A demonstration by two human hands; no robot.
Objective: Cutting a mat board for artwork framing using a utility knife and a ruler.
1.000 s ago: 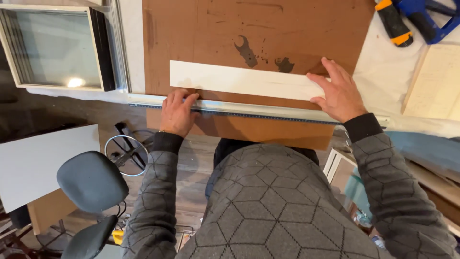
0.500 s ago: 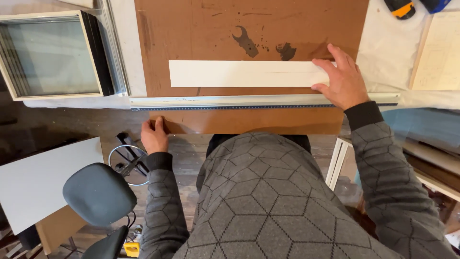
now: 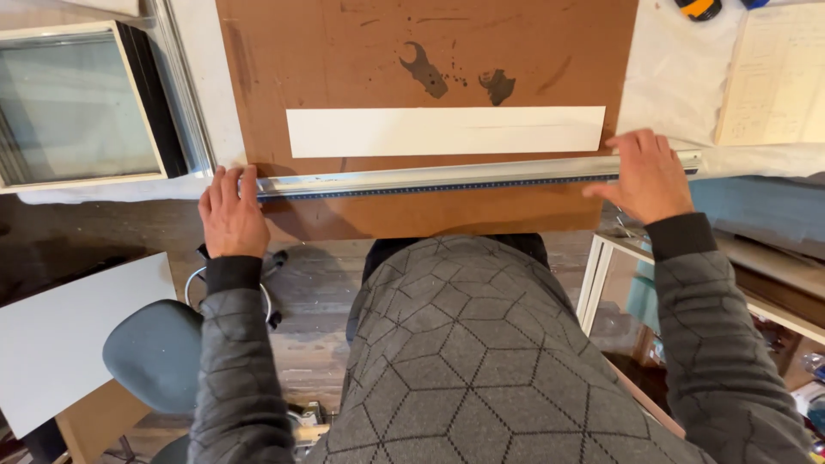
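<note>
A long metal ruler (image 3: 447,179) lies across a brown board (image 3: 361,69), just below a long white strip (image 3: 445,131). My left hand (image 3: 230,213) rests on the ruler's left end with the fingers curled over it. At the ruler's right end, my right hand (image 3: 646,176) lies with the fingers spread. Two dark stains mark the board above the strip.
A framed glass pane (image 3: 82,107) leans at the far left. A pale sheet of paper (image 3: 773,77) lies at the right on white cloth. Below the table edge stand a grey stool (image 3: 155,357) and a white panel (image 3: 69,335). A white shelf frame (image 3: 601,275) sits at lower right.
My left hand rose from the board's lower edge to the ruler's left end. My right hand came off the white strip down to the ruler's right end.
</note>
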